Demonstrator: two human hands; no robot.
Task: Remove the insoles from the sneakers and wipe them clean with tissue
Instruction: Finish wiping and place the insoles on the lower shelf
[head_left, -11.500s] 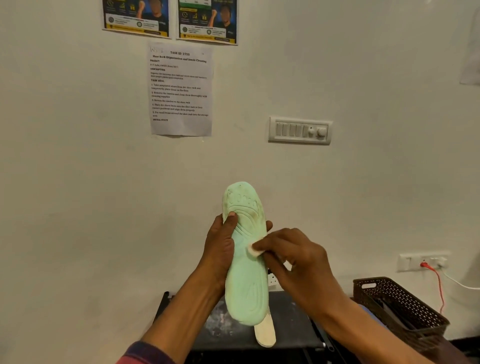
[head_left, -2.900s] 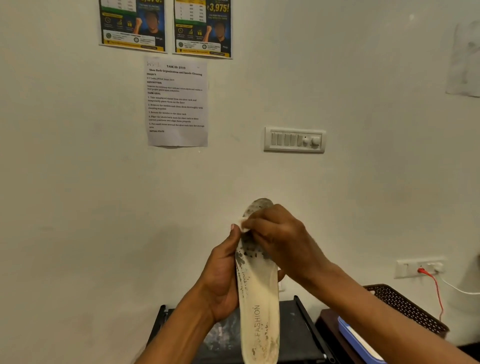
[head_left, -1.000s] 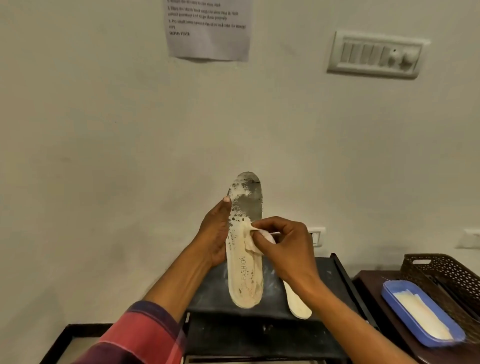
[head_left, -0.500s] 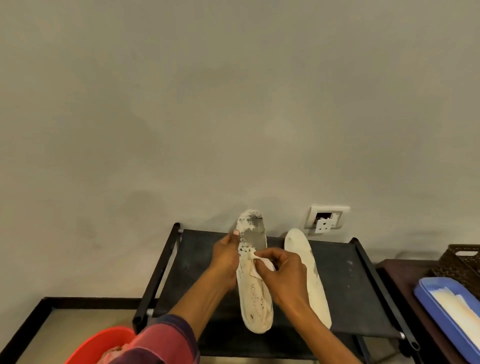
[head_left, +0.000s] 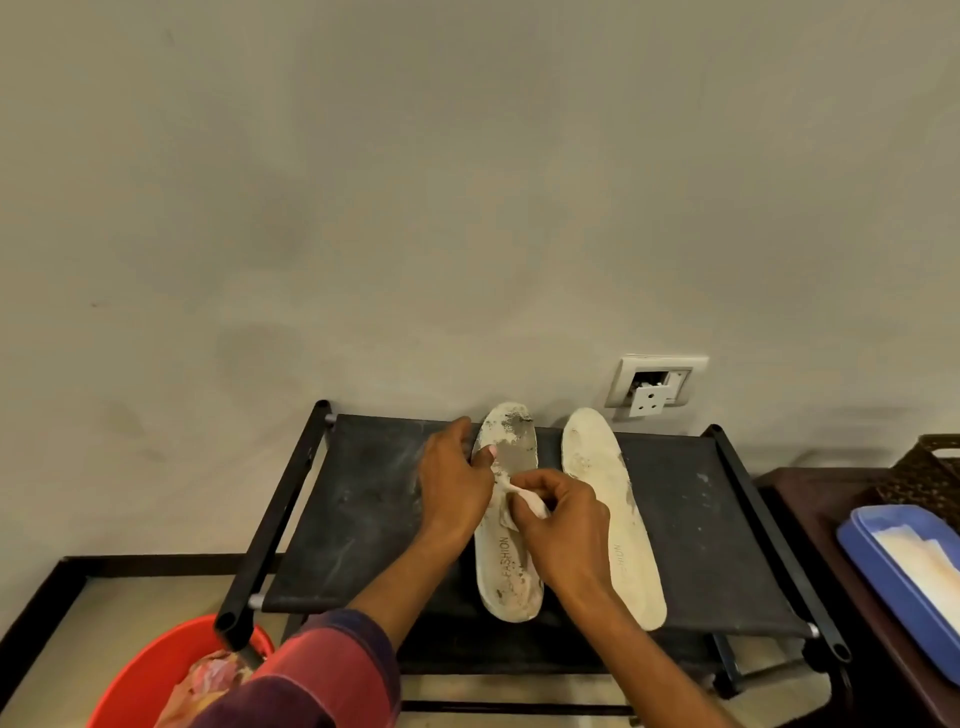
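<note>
The worn insole (head_left: 511, 571) is now lying low over the top of the black shoe rack (head_left: 363, 519), toe toward the back edge and heel near the front edge. A second ago it was being held up in the air against the wall. Whether it is fully resting on the fabric I cannot tell.

The left hand (head_left: 452, 488) is gripping its left edge near the toe, thumb laid on the printed face. The right hand (head_left: 563, 525) is pinching a crumpled tissue (head_left: 524, 501) with curled fingers and pressing it on the middle of the same insole.

The second insole (head_left: 613, 519) is lying just beside it, toward the rack's right edge, and untouched.

Coming down probably means this wipe is closing and a set-down is following. Grey grime is still showing at the toe, so more rubbing may be needed first.
</note>
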